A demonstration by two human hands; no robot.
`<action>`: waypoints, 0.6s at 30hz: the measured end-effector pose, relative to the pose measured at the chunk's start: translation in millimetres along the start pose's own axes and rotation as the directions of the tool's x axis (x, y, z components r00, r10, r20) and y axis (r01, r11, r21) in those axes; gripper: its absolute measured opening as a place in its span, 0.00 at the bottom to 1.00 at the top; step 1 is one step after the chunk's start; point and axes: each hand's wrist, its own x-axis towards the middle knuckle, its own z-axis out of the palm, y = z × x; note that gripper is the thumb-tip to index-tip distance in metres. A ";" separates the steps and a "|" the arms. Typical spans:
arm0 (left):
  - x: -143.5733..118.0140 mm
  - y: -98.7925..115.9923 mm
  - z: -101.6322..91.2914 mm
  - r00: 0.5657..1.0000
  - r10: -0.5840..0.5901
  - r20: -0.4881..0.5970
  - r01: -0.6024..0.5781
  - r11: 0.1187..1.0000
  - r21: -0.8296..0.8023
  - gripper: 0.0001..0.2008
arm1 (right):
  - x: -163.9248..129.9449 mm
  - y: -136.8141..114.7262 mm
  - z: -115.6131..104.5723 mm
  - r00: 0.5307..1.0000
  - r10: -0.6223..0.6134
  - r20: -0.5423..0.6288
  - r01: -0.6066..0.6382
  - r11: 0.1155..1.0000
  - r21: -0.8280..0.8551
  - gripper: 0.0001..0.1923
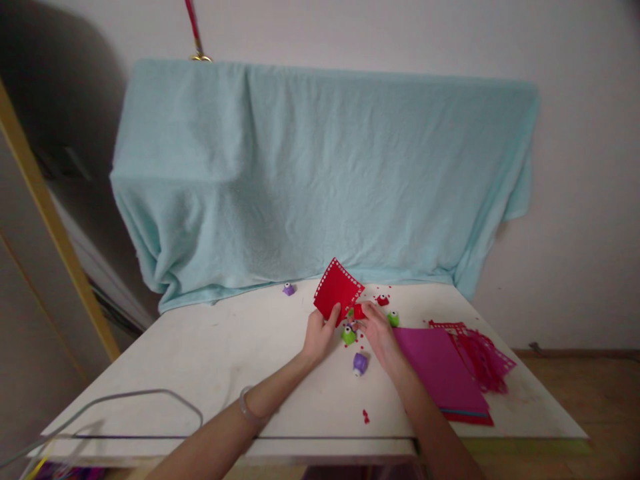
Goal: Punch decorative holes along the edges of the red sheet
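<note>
- Punching a decorative border: the left hand [318, 335] pinches the lower corner of a red paper square [337, 291], lifted off the desk [210, 360] and tilted, two of its edges already showing a row of small white-looking holes.
- The right hand [379, 333] has its fingers clenched on a small red punch [358, 311] set against the sheet's lower right edge; the step in hand looks like adding one more hole to the row.
- The next move, by this view, calls for sliding the sheet along by one hole's spacing and keeping the edge square in the punch.
- Spare punches lie near: a green punch [349, 335] just below the hands, another green one [393, 319], a purple punch [360, 363] and a second purple one [289, 289] farther back.
- Magenta sheets [440, 373] and finished red lacework [483, 357] lie to the right; a pale blue towel [320, 173] drapes behind.
- No brand, label or writing can be read anywhere.
</note>
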 end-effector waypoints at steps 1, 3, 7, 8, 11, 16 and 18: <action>0.0 0.2 0.2 1.000 0.005 -0.001 -0.005 1.000 -0.002 0.23 | 0.3 0.5 -0.7 1.000 0.000 0.010 0.000 1.000 -0.002 0.14; 0.2 0.7 0.5 1.000 0.014 -0.007 -0.014 1.000 -0.003 0.22 | 0.9 1.6 -2.4 1.000 0.003 0.028 -0.003 1.000 -0.006 0.13; 0.7 1.4 0.3 1.000 -0.003 -0.002 0.003 1.000 -0.001 0.23 | 1.4 2.7 -4.2 0.999 0.017 0.048 -0.017 1.000 -0.011 0.13; 0.9 1.4 0.2 1.000 -0.005 0.000 0.005 1.000 0.001 0.23 | 1.2 2.7 -4.1 0.999 0.015 0.046 -0.014 1.000 -0.012 0.13; 1.1 0.4 -0.2 1.000 -0.007 0.006 0.007 1.000 0.011 0.23 | 0.7 2.6 -3.3 0.999 0.002 0.034 -0.001 1.000 -0.019 0.13; 0.5 -2.3 0.4 1.000 -0.001 0.000 0.001 1.000 0.020 0.22 | 1.1 3.1 -3.5 0.999 0.004 0.052 -0.003 1.000 -0.024 0.13; 0.4 -2.8 0.7 1.000 0.002 -0.001 -0.002 1.000 0.015 0.22 | 1.5 3.3 -4.2 0.999 0.003 0.043 -0.002 1.000 -0.020 0.13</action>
